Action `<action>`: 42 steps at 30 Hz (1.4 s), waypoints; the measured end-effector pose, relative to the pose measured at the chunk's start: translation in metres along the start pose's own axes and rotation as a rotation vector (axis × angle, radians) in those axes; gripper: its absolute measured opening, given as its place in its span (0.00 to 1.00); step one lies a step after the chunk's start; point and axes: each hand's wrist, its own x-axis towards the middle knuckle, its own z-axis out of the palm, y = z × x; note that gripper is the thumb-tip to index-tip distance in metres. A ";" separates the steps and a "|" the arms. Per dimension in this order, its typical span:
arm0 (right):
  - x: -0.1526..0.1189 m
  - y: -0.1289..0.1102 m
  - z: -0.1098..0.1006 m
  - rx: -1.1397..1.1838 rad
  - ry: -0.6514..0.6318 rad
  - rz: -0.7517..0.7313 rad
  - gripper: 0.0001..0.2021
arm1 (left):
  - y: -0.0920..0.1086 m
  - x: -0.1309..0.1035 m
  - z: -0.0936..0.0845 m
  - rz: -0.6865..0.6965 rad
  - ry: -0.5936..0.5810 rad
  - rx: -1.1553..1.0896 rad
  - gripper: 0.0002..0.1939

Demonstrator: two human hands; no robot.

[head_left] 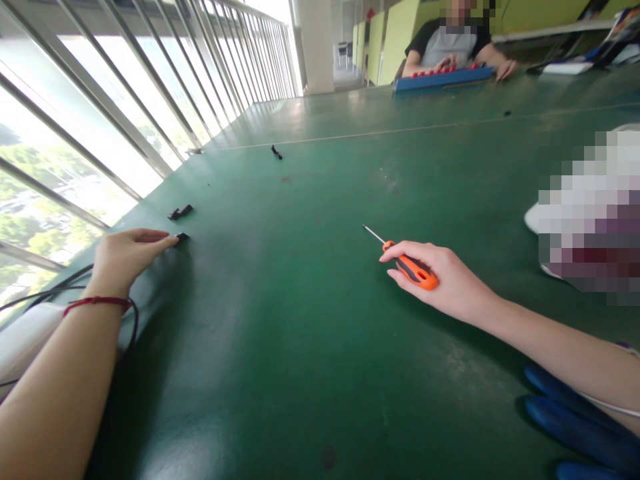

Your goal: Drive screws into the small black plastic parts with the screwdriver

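My right hand (pixel 440 267) is closed around the orange and black handle of a screwdriver (pixel 423 275). Its thin metal shaft points away to the upper left, above the green tabletop (pixel 300 333). Over at the left side, my left hand (pixel 135 250) pinches a small black piece (pixel 183 237) between thumb and fingertips, close to the table. Just beyond it lies another small black part (pixel 181 212). Farther back sits a third black piece (pixel 277 153). What exactly these black parts are, I cannot make out.
Metal railings (pixel 170 80) run along the left table edge. Black cables (pixel 50 290) lie by my left forearm. Blue glove fingers (pixel 575 413) show at the lower right, beneath a blurred pale object (pixel 590 207). Across the table a person (pixel 453 50) sits behind a blue tray (pixel 443 79) of red items.
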 end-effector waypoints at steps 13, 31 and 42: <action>0.001 0.001 0.003 -0.048 0.021 -0.039 0.08 | 0.105 -0.065 0.054 0.513 -0.164 -0.157 0.14; 0.002 -0.001 0.004 0.000 0.046 0.022 0.08 | 0.202 -0.136 0.132 0.870 -0.373 -0.624 0.06; -0.010 -0.016 -0.007 0.082 0.358 -0.101 0.03 | 0.204 -0.139 0.128 0.835 -0.319 -0.527 0.07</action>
